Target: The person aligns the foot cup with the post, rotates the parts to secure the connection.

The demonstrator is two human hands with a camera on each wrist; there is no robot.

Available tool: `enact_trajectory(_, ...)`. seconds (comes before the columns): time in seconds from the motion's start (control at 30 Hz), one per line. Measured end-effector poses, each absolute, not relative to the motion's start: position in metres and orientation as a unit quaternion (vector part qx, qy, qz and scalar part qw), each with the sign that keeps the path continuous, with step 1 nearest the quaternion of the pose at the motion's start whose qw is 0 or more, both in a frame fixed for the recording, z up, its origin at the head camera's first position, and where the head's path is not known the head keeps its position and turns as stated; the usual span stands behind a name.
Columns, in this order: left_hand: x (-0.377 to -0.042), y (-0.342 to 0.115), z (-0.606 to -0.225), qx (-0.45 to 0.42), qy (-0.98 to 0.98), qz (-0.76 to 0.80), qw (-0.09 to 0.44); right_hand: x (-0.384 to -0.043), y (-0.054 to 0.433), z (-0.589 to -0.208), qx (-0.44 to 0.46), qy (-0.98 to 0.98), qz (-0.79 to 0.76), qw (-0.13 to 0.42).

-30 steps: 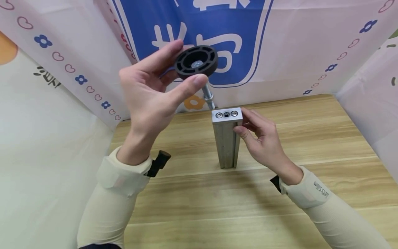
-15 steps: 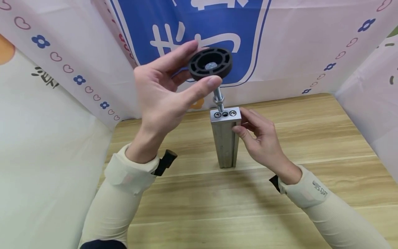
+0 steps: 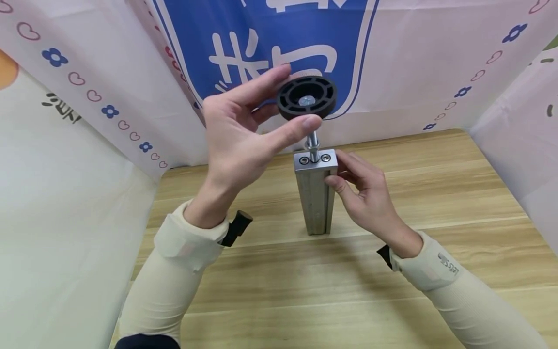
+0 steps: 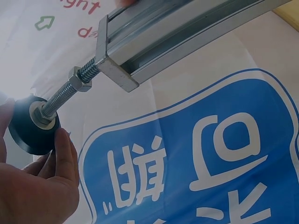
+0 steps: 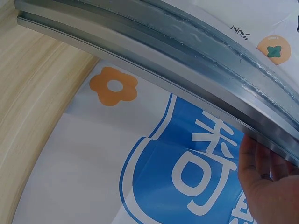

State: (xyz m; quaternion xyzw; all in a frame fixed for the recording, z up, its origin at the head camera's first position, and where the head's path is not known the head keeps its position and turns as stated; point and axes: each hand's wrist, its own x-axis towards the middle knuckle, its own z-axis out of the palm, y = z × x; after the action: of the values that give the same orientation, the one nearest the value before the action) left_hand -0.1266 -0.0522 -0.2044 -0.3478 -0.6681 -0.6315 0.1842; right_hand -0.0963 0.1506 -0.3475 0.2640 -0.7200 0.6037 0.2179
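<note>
My left hand point(image 3: 244, 140) grips a black round leveling foot point(image 3: 307, 97) by its rim, thumb in front and fingers behind. Its threaded stud point(image 4: 60, 98) points down and carries a hex nut point(image 4: 79, 79). The stud's end sits at the middle hole of the metal end plate point(image 4: 112, 70), between two screws. That plate caps an upright aluminum profile point(image 3: 316, 203) standing on the table. Near the profile's top, my right hand point(image 3: 366, 189) holds its right side between thumb and fingers. In the right wrist view the fingers point(image 5: 264, 161) lie along the profile's edge.
The wood-grain table point(image 3: 261, 291) lies under the profile. Behind it hangs a white cloth wall with a blue printed panel point(image 3: 192, 29). White cloth walls point(image 3: 52, 194) also close off the left and right sides.
My left hand has moved right and slightly down with the leveling foot, bringing the stud from behind and left of the plate to its middle hole. My right hand stays on the profile.
</note>
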Motion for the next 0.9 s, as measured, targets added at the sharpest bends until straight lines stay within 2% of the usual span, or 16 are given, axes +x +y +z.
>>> enact_trajectory(0.9,-0.1247,-0.0479,-0.21,-0.348,-0.656,-0.648,0.171,-0.0963,0.1511,-0.3474,0.268,-0.719,0.602,0.219)
